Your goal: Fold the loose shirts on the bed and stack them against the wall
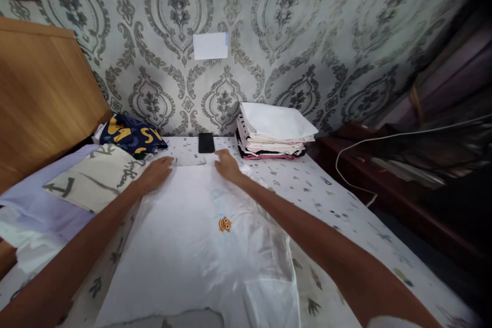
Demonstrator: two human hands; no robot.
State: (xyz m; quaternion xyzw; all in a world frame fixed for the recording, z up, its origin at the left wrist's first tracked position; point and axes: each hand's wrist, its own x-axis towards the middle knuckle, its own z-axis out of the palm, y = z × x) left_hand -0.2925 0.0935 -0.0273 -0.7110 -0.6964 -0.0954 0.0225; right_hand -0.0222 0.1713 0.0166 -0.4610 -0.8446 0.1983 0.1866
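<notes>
A white T-shirt [172, 246] lies spread out in front of me, with a small orange cartoon fish [225, 224] printed on it. My left hand [157, 174] is at the shirt's far left corner, fingers closed on the cloth. At the far edge, a short way to the right, my right hand [227, 165] pinches the fabric. The right side of the shirt is wrinkled, and my right forearm passes over it. Just beyond my right hand lies a black phone [206, 143], apart from the shirt.
A stack of folded clothes [274, 130] stands at the back right by the patterned wall [226, 0]. Loose clothes [88, 179] lie at the left beside a wooden panel [42, 87]. A white cable [357, 141] hangs beyond the right edge of the printed sheet [326, 200].
</notes>
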